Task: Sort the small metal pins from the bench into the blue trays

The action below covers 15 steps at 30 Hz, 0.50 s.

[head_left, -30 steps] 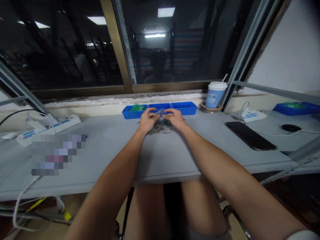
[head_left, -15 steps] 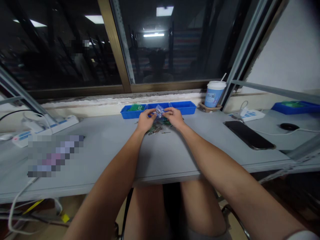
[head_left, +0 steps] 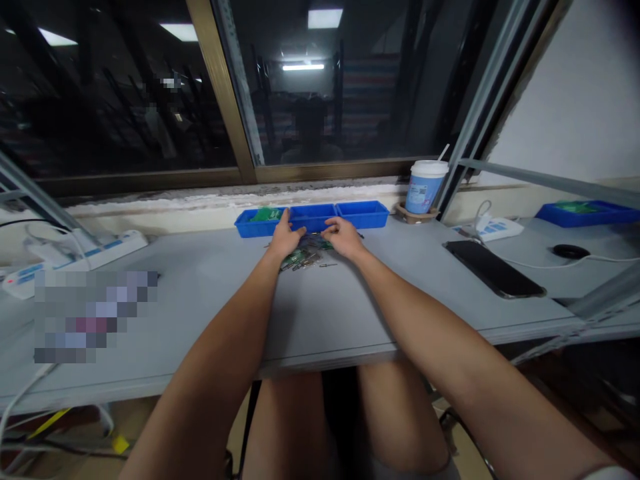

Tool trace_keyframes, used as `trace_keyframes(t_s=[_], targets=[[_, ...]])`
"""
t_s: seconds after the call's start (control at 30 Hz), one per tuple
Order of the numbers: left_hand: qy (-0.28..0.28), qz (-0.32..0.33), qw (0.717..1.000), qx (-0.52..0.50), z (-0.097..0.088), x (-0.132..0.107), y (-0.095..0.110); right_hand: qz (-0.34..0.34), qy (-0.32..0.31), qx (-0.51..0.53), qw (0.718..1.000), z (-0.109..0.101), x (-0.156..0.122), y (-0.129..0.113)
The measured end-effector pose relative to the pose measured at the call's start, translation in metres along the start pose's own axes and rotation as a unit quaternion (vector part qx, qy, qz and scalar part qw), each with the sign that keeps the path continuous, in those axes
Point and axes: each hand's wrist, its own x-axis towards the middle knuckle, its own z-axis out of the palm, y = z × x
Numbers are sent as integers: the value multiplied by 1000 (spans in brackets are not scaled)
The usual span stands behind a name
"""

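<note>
My left hand (head_left: 286,239) is at the left edge of a pile of small metal pins and green pieces (head_left: 305,259), its fingers apart and nothing visible in them. At the pile's right side, my right hand (head_left: 345,238) has its fingers curled with thumb and forefinger close together; what they hold, if anything, is too small to make out. Just behind both hands stands a blue three-compartment tray (head_left: 363,223). Green packets (head_left: 267,214) lie in its left compartment. Something bluish and see-through lies on the pile between the hands.
To the right are a lidded blue cup (head_left: 424,190) on a cardboard holder (head_left: 416,215), a black phone (head_left: 493,268), a power strip (head_left: 500,229) and another blue tray (head_left: 550,213). A second power strip (head_left: 120,245) is at the left. The table's front edge (head_left: 330,363) is near my legs.
Both hands held a crumpled clear plastic bag between them; they have let it go and moved apart. My left hand's fingers have spread. The view has shifted slightly to the right.
</note>
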Motion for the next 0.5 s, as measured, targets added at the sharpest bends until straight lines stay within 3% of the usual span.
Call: trace_keyframes(t_s=[0.17,0.33,0.5], targets=[[10,21,999,36,-11,-6,0,-21,-12,-85,996,-5,-6,-4],[-34,35,988,148,-23,-19,1,-77,-94,-194,973,-3,-13,-4],[-82,50,977,192,-23,-24,1,-111,-130,-257,951,-1,-18,-7]])
